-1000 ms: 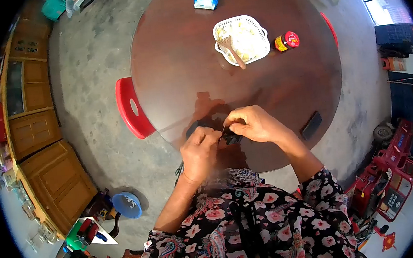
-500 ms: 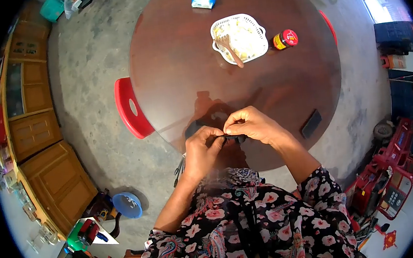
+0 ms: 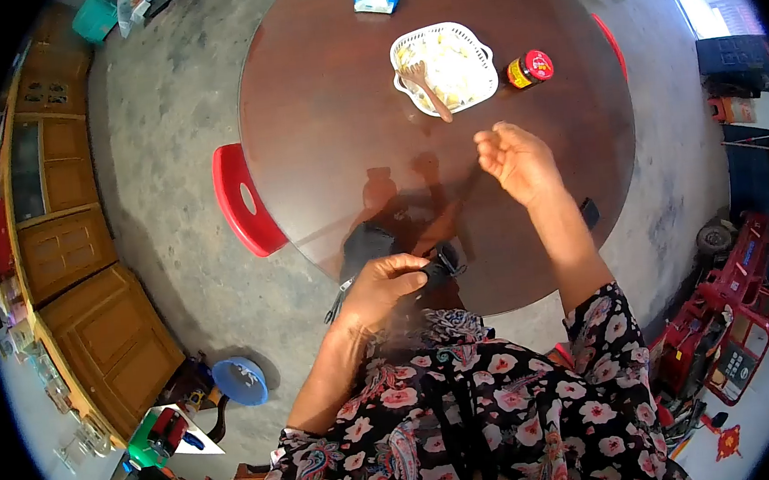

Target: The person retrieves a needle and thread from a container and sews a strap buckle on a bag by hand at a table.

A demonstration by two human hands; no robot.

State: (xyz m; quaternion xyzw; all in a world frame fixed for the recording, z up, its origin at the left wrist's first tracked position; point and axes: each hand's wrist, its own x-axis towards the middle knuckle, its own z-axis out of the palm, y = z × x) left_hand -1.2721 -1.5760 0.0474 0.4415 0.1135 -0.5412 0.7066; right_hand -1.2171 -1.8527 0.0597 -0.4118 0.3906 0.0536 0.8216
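Your left hand [image 3: 378, 293] pinches the black piece [image 3: 441, 268] — right hand [image 3: 521, 164] well beyond its right side, fingers bunched, hold unclear.

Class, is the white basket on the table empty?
Not empty: pale, yellowish pieces lie inside the white basket, and a brown fork's handle crosses its rim.

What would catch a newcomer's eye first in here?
Probably the big round table mid-view, with its white basket of food toward the far side. The right hand hovers over the table, while the left hand grips a small black item by its near edge. A bright red chair stands out at the table's left.
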